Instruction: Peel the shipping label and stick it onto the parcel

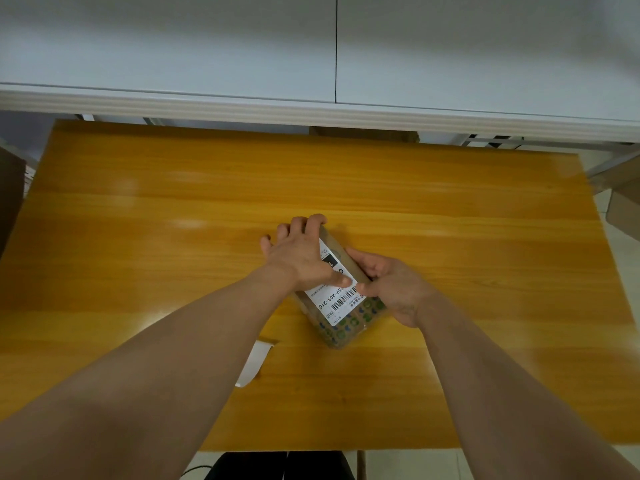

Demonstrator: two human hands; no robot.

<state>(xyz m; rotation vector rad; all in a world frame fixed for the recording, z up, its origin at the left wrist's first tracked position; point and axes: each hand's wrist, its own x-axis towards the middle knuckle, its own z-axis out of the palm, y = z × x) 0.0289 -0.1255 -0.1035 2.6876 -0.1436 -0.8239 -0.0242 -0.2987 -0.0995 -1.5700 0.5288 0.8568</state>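
Observation:
A small brown cardboard parcel [349,332] lies slanted near the middle of the wooden table. A white shipping label [334,301] with a barcode lies on its top face. My left hand [301,252] rests flat over the far half of the parcel, its thumb pressing on the label. My right hand [394,287] holds the parcel's right side, with the thumb on the label's edge. The far part of the label is hidden under my left hand.
A curled white backing sheet [254,363] lies on the yellow wooden table [138,220] beside my left forearm. A white shelf edge [311,110] runs along the far side. Cardboard boxes [623,209] stand off the table's right and left.

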